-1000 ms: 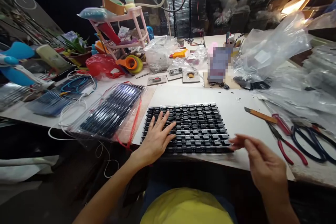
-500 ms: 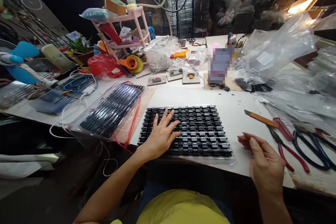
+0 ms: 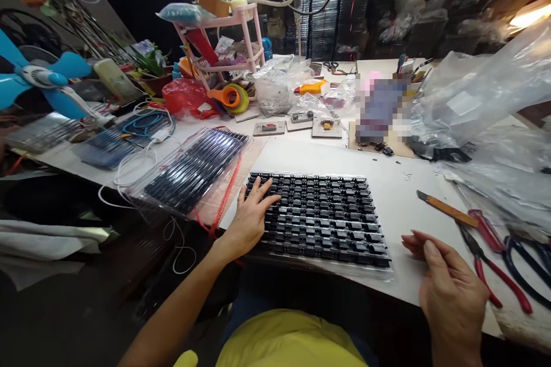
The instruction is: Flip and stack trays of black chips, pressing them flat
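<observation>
Rows of small black plastic parts fill a clear tray [image 3: 328,276] at the table's front edge. My left hand [image 3: 247,221] lies over the tray's left side with its fingers spread, the fingertips on or just above the parts. Whether the fingers press on any part I cannot tell. My right hand [image 3: 450,281] hovers beyond the tray's right edge, palm turned inward, its fingers loosely stretched and nothing visible in it. Close to it lie red-handled pliers [image 3: 501,278] and a knife with a brown handle [image 3: 447,209].
Left of the tray lies a stack of glossy black trays [image 3: 196,169] in clear plastic, with red string [image 3: 226,198] beside it. A red screwdriver [image 3: 488,230] and dark-handled scissors [image 3: 527,269] are at right. Behind stand a pink shelf [image 3: 253,40], a blue fan [image 3: 47,77] and plastic bags [image 3: 477,97].
My left hand has moved left across the black parts toward the tray's left edge. The whole view has shifted, with things appearing farther right. My right hand keeps nearly the same pose.
</observation>
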`<action>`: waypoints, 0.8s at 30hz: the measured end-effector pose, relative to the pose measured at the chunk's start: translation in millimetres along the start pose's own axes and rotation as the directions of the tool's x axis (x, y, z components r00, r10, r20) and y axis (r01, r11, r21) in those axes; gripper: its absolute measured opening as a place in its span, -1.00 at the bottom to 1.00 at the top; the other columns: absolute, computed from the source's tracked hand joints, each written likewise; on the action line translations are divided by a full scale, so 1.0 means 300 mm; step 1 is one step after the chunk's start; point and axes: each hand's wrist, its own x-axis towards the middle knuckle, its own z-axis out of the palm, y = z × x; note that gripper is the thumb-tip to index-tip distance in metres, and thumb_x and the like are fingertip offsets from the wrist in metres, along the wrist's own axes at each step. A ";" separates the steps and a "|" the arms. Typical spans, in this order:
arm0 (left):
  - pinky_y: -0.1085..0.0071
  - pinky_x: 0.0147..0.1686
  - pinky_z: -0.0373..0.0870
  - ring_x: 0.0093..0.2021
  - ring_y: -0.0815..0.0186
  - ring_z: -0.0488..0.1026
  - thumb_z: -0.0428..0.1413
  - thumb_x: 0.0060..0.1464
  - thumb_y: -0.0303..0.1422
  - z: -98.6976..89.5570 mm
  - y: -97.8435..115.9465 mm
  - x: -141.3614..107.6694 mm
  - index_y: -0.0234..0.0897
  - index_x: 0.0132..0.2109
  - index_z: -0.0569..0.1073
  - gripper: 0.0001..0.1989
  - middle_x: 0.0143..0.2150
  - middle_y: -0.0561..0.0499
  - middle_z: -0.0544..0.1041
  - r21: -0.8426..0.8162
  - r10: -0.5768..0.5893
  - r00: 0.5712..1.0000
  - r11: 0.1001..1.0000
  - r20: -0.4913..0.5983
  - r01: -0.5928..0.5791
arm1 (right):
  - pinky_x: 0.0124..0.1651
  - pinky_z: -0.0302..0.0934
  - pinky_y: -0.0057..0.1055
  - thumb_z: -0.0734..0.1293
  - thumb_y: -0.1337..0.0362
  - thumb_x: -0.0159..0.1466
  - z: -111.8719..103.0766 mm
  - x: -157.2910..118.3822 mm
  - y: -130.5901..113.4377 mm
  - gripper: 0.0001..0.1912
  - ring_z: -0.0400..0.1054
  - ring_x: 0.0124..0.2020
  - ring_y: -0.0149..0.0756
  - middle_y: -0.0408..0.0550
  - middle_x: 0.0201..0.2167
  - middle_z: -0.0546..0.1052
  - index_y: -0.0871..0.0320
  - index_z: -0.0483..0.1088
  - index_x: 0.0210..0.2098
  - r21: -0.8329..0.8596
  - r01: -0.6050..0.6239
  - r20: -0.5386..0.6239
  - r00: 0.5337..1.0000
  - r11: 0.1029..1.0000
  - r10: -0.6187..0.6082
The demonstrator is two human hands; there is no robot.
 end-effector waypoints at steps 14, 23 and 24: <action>0.11 0.30 -0.33 0.29 0.12 0.09 -0.02 0.10 -0.45 -0.073 0.022 0.048 -0.11 -0.01 0.50 -0.65 0.18 0.01 0.37 0.044 -0.020 0.991 0.999 -0.136 0.026 | 0.02 0.23 -0.09 0.36 0.11 0.19 -0.009 0.005 0.017 -0.71 0.43 -0.27 -0.20 0.00 -0.31 0.54 0.19 0.48 -0.20 0.002 0.006 0.013 1.000 1.000 -0.007; 0.21 0.15 0.20 0.08 0.18 0.39 -0.06 0.19 -0.15 -0.141 -0.120 -0.085 -0.25 0.10 0.36 -0.58 0.04 -0.09 0.48 0.107 -0.254 0.907 0.946 -0.336 0.305 | 0.08 0.21 -0.06 0.29 0.05 0.25 -0.005 0.000 -0.015 -0.69 0.41 -0.11 -0.13 -0.01 -0.21 0.55 0.10 0.46 -0.15 -0.154 0.016 0.124 0.992 0.988 0.003; 0.21 0.14 0.21 0.06 0.18 0.41 -0.07 0.19 -0.13 -0.130 -0.123 -0.092 -0.27 0.11 0.35 -0.56 0.04 -0.10 0.49 0.065 -0.273 0.902 0.948 -0.334 0.311 | 0.10 0.20 -0.07 0.29 0.04 0.25 -0.005 -0.002 -0.022 -0.69 0.40 -0.08 -0.13 -0.02 -0.18 0.55 0.08 0.46 -0.13 -0.188 0.019 0.150 0.989 0.982 0.009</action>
